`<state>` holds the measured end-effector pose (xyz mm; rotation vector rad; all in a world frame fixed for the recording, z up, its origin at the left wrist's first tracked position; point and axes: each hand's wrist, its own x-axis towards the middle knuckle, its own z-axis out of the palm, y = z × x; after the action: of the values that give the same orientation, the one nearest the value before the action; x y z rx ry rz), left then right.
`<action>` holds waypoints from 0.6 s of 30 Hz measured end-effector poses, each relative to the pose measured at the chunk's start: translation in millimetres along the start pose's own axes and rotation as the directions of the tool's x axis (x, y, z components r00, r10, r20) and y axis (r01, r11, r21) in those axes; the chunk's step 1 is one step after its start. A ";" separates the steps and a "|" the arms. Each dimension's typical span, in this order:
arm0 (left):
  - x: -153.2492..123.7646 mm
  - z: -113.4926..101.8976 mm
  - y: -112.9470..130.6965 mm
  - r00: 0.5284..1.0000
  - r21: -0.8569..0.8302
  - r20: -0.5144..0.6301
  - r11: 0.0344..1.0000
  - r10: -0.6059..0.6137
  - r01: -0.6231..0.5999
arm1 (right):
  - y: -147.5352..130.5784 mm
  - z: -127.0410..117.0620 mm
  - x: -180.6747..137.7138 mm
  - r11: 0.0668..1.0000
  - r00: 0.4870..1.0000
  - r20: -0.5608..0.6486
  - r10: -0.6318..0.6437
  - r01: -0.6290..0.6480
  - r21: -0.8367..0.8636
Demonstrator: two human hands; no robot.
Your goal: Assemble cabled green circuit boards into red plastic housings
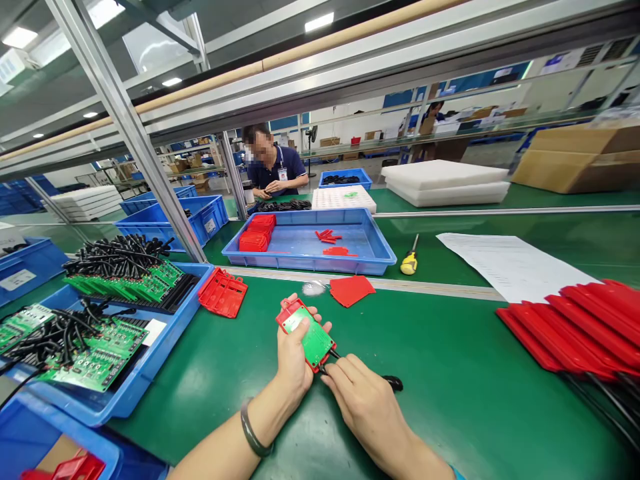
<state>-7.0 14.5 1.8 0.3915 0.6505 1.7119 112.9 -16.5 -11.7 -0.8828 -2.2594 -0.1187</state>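
My left hand is wrapped round a red plastic housing, its thumb lying on the green circuit board that sits in it. At the board's lower end, my right hand pinches a black cable where it leaves the housing. The cable's far end shows beyond my right hand on the green table. Just past the held housing lie a flat red cover and a small clear plastic bag. An open red housing rests farther left.
A blue tray with red parts stands ahead, beside a yellow screwdriver. Left is a blue bin of circuit boards with black cables. Red cased units and paper sheets lie right. A person works across the bench.
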 end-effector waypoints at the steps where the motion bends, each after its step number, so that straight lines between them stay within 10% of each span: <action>1: 0.2 -0.4 0.2 1.000 -0.005 0.002 1.000 -0.009 0.009 | -0.3 0.7 -0.4 1.000 1.000 0.002 0.003 -0.003 0.002; 11: -0.3 0.9 2.2 0.997 -0.094 -0.037 0.994 -0.066 0.062 | 5.2 -0.4 -4.5 0.933 0.957 0.156 0.244 -0.276 0.230; 18: -3.7 4.0 4.0 0.996 -0.109 -0.070 0.993 -0.051 0.043 | -9.9 4.8 2.6 0.305 0.674 0.485 0.558 -0.710 0.635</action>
<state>-6.8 11.2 7.7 0.2374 0.6124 1.7146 102.5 -21.1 -12.1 -1.2011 -1.5791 1.3133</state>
